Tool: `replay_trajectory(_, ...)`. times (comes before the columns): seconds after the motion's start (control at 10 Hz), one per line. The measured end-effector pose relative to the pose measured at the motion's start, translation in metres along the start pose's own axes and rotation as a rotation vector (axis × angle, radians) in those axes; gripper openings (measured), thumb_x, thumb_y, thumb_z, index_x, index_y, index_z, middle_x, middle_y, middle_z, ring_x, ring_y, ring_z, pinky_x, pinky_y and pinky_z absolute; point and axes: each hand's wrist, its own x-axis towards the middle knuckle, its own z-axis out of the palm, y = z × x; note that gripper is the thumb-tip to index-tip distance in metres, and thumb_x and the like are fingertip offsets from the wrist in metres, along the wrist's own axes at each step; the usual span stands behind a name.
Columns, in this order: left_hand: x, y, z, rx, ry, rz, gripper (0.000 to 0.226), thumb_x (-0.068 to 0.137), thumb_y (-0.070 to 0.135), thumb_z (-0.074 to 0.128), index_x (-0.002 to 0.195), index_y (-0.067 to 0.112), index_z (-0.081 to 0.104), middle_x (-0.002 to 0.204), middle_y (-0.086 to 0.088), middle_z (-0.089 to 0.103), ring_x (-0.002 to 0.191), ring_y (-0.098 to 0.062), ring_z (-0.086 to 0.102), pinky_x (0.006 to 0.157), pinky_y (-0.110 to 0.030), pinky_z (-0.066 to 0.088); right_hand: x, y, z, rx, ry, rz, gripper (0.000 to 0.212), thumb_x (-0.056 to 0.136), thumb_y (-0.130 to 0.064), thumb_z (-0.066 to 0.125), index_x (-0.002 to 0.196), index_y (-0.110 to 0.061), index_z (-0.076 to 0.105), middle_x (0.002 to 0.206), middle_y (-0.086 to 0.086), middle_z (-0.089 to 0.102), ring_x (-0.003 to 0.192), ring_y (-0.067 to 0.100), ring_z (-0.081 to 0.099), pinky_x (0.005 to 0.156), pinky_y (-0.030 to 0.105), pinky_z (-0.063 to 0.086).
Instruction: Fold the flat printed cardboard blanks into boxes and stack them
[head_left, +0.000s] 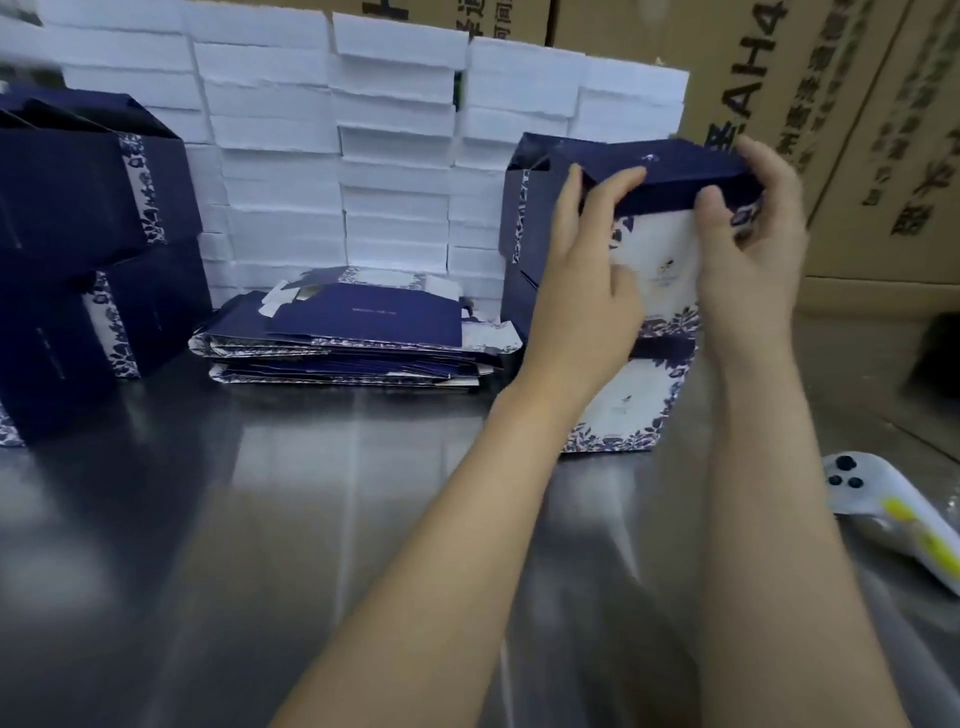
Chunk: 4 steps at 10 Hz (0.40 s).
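Observation:
A navy and white printed box (662, 244) stands on top of another folded box (631, 400) at the right of the steel table. My left hand (587, 270) grips its upper left edge, thumb on the navy top flap (670, 166). My right hand (748, 244) holds the flap's right end, fingers curled over it. A pile of flat printed blanks (353, 332) lies in the middle at the back. Two stacked folded navy boxes (88, 249) stand at the left.
A wall of stacked white boxes (374, 135) runs behind the pile. Brown shipping cartons (852, 135) stand at the back right. A white handheld controller (883, 509) lies on the steel table (260, 519) at the right edge.

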Motion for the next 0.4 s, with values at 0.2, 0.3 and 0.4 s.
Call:
replay_trajectory(0.2, -0.044, -0.089, 0.01, 0.25, -0.366, -0.103, 0.063, 0.1, 0.001, 0.039, 0.152, 0.031, 0.02, 0.163, 0.002, -0.004, 0.149, -0.015, 0.006, 0.11, -0.017, 0.016, -0.017, 0.052, 0.015, -0.151, -0.067, 0.157, 0.067, 0.1, -0.011, 0.043, 0.155, -0.026, 0.007, 0.134, -0.012, 0.022, 0.101, -0.042, 0.017, 0.093, 0.0, 0.022)
replay_trajectory(0.3, -0.062, -0.104, 0.011, 0.293, -0.277, -0.053, 0.061, 0.102, 0.009, 0.04, 0.151, 0.037, 0.018, 0.162, 0.009, -0.004, 0.148, -0.014, 0.01, 0.109, -0.034, 0.032, -0.021, 0.056, 0.02, -0.129, -0.019, 0.156, 0.066, 0.101, -0.014, 0.043, 0.155, -0.028, 0.007, 0.137, -0.012, 0.023, 0.117, -0.026, 0.024, 0.105, 0.016, 0.019)
replay_trajectory(0.4, -0.076, -0.103, 0.007, 0.264, -0.277, -0.085, 0.073, 0.101, 0.012, 0.04, 0.145, 0.051, -0.004, 0.156, 0.023, -0.014, 0.147, -0.005, 0.01, 0.103, -0.033, 0.041, -0.027, 0.051, 0.024, -0.094, 0.088, 0.189, 0.063, 0.101, -0.019, 0.043, 0.154, -0.03, 0.011, 0.153, -0.006, 0.016, 0.138, 0.001, 0.021, 0.111, 0.024, 0.019)
